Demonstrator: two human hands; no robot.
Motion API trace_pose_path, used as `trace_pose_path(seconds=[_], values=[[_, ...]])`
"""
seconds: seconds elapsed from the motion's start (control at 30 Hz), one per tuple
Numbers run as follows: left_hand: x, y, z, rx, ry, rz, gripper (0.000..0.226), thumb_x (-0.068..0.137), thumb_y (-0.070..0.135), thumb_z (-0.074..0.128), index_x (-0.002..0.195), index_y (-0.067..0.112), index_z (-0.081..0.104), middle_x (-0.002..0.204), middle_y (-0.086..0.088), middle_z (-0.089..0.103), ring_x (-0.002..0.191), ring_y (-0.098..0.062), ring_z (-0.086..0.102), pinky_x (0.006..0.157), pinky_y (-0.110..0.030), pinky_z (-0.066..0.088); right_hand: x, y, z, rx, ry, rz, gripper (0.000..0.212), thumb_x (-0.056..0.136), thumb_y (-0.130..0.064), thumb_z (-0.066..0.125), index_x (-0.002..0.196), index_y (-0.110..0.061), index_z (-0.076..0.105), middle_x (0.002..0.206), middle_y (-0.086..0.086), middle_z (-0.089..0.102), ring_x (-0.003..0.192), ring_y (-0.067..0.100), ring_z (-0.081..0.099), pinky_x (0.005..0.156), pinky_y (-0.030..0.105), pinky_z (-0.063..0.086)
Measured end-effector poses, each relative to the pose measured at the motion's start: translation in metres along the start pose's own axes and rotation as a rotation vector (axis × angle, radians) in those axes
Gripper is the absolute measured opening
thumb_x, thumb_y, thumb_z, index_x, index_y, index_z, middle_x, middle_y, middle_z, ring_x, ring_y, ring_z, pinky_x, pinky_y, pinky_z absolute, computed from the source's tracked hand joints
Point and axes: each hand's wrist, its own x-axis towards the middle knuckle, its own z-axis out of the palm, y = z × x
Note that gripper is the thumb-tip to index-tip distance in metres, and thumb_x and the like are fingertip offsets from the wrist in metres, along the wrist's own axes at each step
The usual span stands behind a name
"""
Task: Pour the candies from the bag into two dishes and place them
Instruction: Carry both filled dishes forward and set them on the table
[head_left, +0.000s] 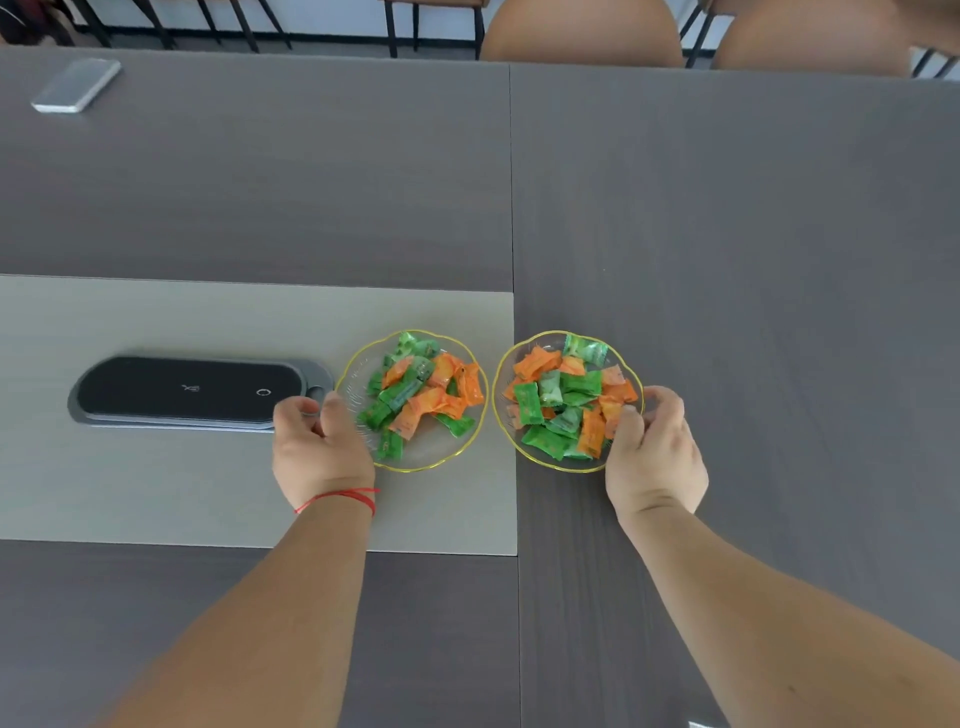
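Observation:
Two clear glass dishes with gold rims stand side by side on the table. The left dish (457, 453) and the right dish (503, 395) each hold several green and orange wrapped candies (423, 397). My left hand (319, 447) grips the left dish at its near-left rim, thumb over the edge. My right hand (652, 454) grips the right dish at its near-right rim, thumb on the rim. No candy bag is in view.
A black oval panel (192, 392) is set into the light grey table inset (156, 499), just left of my left hand. A phone (77, 84) lies at the far left. Chairs (582, 31) stand behind the table's far edge.

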Motion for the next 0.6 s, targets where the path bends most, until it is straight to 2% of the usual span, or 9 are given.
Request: trace_pose_path(seconds=[0.13,0.27,0.43,0.6], values=[[0.000,-0.001,0.001,0.006,0.016,0.012,0.028,0.081,0.042,0.044,0.089,0.016,0.052,0.069,0.000,0.053,0.075,-0.029,0.051,0.069,-0.031,0.037,0.000,0.001,0.000,-0.009,-0.005,-0.027,0.030,0.094,-0.032,0.036,0.119,-0.023,0.048,0.102,-0.001,0.067,0.085,0.027,0.057,0.068,0.033,0.039],[-0.001,-0.001,0.001,0.007,0.016,0.008,0.027,0.081,0.041,0.043,0.087,0.016,0.051,0.071,-0.002,0.053,0.073,-0.030,0.051,0.067,-0.031,0.037,0.000,0.001,0.001,0.003,-0.008,-0.033,0.029,0.094,-0.033,0.036,0.118,-0.023,0.049,0.097,-0.001,0.066,0.079,0.024,0.052,0.067,0.033,0.038],[-0.001,-0.001,0.002,-0.018,0.008,0.006,0.025,0.081,0.042,0.042,0.084,0.018,0.050,0.071,-0.002,0.054,0.072,-0.029,0.050,0.067,-0.033,0.039,0.000,0.002,0.001,0.017,-0.001,-0.040,0.038,0.095,-0.036,0.037,0.128,-0.020,0.045,0.101,-0.004,0.064,0.081,0.022,0.053,0.068,0.033,0.039],[-0.004,0.007,-0.004,-0.073,-0.014,-0.036,0.027,0.086,0.039,0.045,0.095,0.015,0.051,0.077,-0.001,0.055,0.074,-0.029,0.051,0.070,-0.033,0.040,-0.004,-0.003,-0.006,0.142,0.027,-0.027,0.045,0.095,-0.036,0.039,0.134,-0.015,0.042,0.094,-0.007,0.056,0.083,0.018,0.047,0.070,0.031,0.034]])
